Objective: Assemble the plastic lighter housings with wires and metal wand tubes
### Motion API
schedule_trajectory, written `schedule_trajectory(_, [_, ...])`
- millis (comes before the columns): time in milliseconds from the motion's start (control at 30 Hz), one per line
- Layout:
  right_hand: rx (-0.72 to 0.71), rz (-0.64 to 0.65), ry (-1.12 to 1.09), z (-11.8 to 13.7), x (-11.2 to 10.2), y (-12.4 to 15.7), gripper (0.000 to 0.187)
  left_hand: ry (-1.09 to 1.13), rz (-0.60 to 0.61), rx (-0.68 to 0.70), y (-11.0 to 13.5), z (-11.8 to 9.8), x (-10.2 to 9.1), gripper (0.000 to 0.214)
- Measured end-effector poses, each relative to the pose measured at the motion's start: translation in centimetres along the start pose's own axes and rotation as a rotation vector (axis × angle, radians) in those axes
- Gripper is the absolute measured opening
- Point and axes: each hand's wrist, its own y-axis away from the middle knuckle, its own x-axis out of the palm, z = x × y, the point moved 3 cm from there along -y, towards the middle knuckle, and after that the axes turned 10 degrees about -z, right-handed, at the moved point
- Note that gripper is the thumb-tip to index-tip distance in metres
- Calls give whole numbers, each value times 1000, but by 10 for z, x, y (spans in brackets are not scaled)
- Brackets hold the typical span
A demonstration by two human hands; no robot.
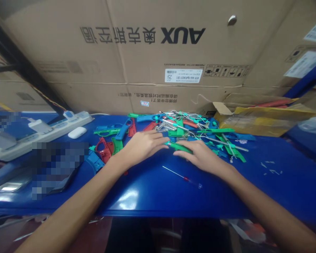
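In the head view, my right hand (197, 154) is closed around a long green plastic casing (183, 147), thumb along its near side. My left hand (144, 146) has its fingers bent over the casing's left end, where a small teal tip shows; its fingertips are partly hidden. Just behind both hands lies a heap of metal rods with wires (173, 123) mixed with green, blue and red plastic parts. On the table in front of the hands rests a screwdriver (185, 178) with a thin shaft and a clear and red handle.
Blue and red plastic parts (104, 149) lie left of my left hand. Farther left are a phone (63, 184), a white earbud case (77, 132) and a power strip (55, 131). A cardboard box (252, 121) stands at the back right, small white bits (272, 171) nearer.
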Motion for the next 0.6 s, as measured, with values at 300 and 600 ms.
schedule_trajectory(300, [-70,-57,271,0,-11,4,39,-39,-49,7,0,-2,-7,34])
schedule_trajectory(600, [-117,-75,297,5,-11,5,43,-62,-109,3,-1,-5,-10,28])
